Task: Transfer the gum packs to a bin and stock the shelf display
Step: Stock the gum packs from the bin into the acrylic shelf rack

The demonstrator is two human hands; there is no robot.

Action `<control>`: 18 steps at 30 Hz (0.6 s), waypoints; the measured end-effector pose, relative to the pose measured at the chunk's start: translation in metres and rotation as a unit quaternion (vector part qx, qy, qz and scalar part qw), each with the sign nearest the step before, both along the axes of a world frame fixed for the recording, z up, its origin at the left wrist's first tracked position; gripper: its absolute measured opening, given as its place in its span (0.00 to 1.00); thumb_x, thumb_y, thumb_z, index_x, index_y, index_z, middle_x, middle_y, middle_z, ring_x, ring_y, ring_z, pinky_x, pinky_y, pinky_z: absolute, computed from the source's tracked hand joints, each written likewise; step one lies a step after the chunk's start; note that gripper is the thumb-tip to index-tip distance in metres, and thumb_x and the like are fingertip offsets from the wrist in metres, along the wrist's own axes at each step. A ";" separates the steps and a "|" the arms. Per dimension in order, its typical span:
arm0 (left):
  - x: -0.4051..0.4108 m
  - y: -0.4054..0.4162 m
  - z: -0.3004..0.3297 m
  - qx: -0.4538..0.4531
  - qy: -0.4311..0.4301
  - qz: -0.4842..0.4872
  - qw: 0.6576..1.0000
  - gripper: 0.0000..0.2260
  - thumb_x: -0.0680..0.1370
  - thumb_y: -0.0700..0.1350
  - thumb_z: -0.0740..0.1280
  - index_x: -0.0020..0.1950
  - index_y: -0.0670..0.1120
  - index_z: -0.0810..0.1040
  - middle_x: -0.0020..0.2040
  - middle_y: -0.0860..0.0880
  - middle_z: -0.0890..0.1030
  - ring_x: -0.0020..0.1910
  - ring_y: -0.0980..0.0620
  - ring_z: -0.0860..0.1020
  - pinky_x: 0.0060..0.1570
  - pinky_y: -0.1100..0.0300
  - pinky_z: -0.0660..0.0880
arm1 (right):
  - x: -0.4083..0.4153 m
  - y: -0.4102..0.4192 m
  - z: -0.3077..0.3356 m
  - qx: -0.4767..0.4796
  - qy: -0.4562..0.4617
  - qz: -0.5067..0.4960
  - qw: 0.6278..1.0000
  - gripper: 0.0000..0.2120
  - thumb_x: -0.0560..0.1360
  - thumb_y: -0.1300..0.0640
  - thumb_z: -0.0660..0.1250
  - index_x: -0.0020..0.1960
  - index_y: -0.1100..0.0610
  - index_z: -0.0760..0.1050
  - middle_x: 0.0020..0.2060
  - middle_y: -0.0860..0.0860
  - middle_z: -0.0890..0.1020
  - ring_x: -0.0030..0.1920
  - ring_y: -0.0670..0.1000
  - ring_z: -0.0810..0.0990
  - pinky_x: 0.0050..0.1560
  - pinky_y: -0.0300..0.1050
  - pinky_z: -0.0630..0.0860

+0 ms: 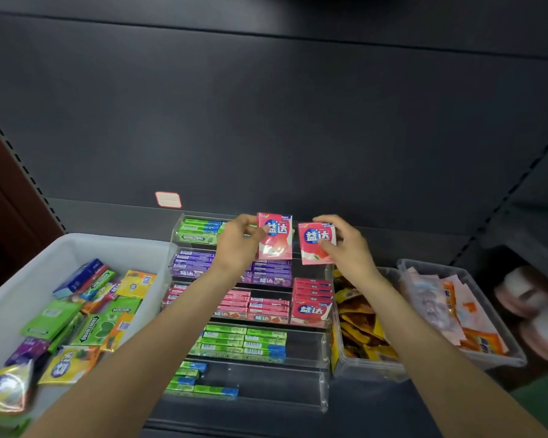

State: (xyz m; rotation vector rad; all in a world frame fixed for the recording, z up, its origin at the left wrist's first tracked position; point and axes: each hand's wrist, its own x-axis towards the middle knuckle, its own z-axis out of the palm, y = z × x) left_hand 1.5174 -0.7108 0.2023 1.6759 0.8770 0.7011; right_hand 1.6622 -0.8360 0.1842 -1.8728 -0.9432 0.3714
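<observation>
My left hand [239, 245] pinches a pink gum pack [276, 245] upright above the back of the clear tiered display [325, 339]. My right hand [345, 245] pinches a second pink gum pack [314, 251] just to its right, over the display's right column. The tiers hold green, purple and pink gum packs in rows; a stack of pink packs [312, 298] sits in the right column under my right hand. A white bin [29, 279] at the left holds several loose gum packs in green, yellow, purple and blue.
Two clear tubs stand right of the display: one with yellow-brown snack packets [361, 330], one with orange and white sachets [462, 311]. A dark shelf back panel rises behind, with a small red-edged label [168, 199]. The lowest display tiers are partly bare.
</observation>
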 end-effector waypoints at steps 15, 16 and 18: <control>-0.003 0.009 -0.004 -0.007 -0.008 -0.015 1.000 0.03 0.78 0.42 0.65 0.51 0.45 0.73 0.41 0.51 0.79 0.45 0.50 0.81 0.46 0.50 0.80 | 0.007 0.000 -0.003 -0.141 -0.140 0.006 0.980 0.11 0.76 0.52 0.65 0.55 0.52 0.66 0.59 0.52 0.76 0.59 0.49 0.77 0.46 0.46 0.81; -0.002 0.009 -0.004 -0.007 -0.006 -0.016 1.000 0.03 0.78 0.42 0.65 0.51 0.45 0.73 0.41 0.52 0.79 0.45 0.50 0.81 0.46 0.50 0.80 | 0.008 -0.001 -0.002 -0.145 -0.146 0.008 0.978 0.12 0.76 0.52 0.65 0.56 0.52 0.66 0.59 0.52 0.76 0.59 0.49 0.77 0.45 0.44 0.80; -0.001 0.009 -0.003 0.001 -0.001 -0.019 1.000 0.04 0.78 0.43 0.65 0.51 0.45 0.73 0.41 0.52 0.79 0.45 0.50 0.81 0.46 0.51 0.80 | 0.007 -0.001 -0.003 -0.150 -0.155 0.011 0.976 0.12 0.76 0.52 0.65 0.56 0.53 0.66 0.59 0.52 0.76 0.59 0.49 0.76 0.45 0.43 0.79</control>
